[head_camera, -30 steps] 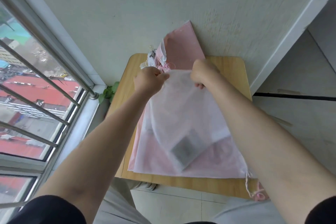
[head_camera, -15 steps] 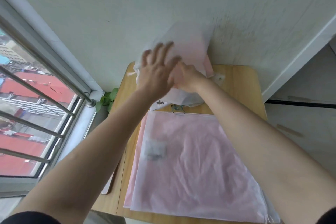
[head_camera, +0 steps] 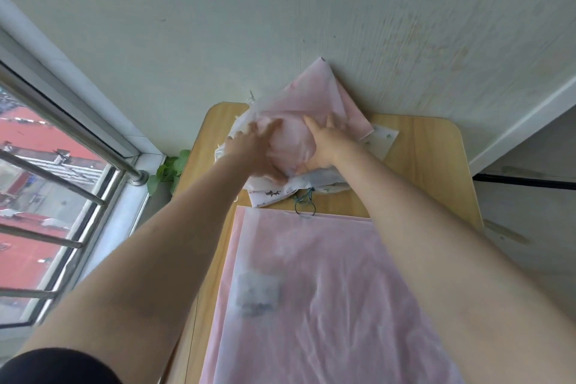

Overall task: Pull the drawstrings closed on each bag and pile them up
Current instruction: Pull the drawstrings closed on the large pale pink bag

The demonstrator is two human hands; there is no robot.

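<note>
At the far end of the wooden table (head_camera: pixel 430 159) a pile of bags (head_camera: pixel 330 97) leans against the wall, pink ones on top. A thin white see-through bag (head_camera: pixel 291 146) lies over the pile. My left hand (head_camera: pixel 252 150) and my right hand (head_camera: pixel 325 143) press on it side by side, fingers straight and spread, partly veiled by the fabric. Under the pile a white printed bag (head_camera: pixel 271 194) sticks out, its green drawstring (head_camera: pixel 307 203) loose on the table. Nearer me lies a flat stack of pink and white bags (head_camera: pixel 327 274) with a grey label (head_camera: pixel 257 293) showing through.
A window with metal rails (head_camera: pixel 62 165) runs along the left. Green plant leaves (head_camera: pixel 170 170) sit in the corner beside the table. A pale wall rises right behind the pile. A black cable (head_camera: pixel 523 181) runs along the floor at right.
A second ago both hands held the white bag by its top over the near stack. They carried it to the far pile and now press it down there.
</note>
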